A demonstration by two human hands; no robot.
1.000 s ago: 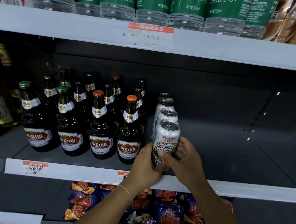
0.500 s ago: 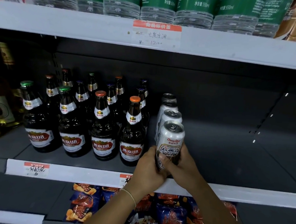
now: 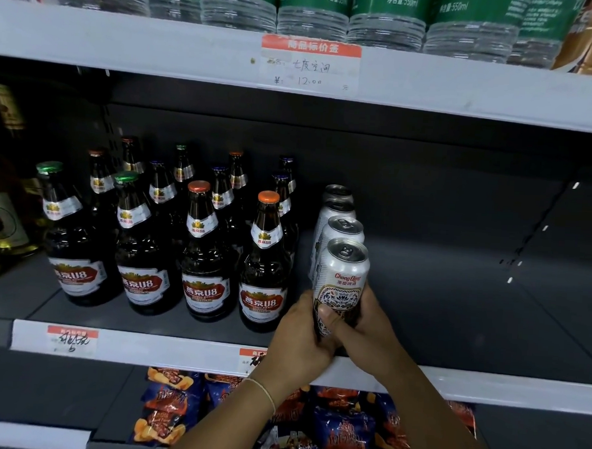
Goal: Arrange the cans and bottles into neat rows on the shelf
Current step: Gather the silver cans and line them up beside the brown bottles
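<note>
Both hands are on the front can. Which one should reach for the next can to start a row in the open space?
Probably the right hand: it sits on the white-and-silver beer can's right side, next to the bare grey shelf. The left hand is by the brown bottles.

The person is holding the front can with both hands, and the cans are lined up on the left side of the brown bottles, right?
Not quite. Both hands do hold the front can, but the head view shows the cans lined up on the right side of the brown bottles.

Both forearms bare, no sleeves showing; a thin pale string bracelet (image 3: pixel 264 392) circles the left wrist
</note>
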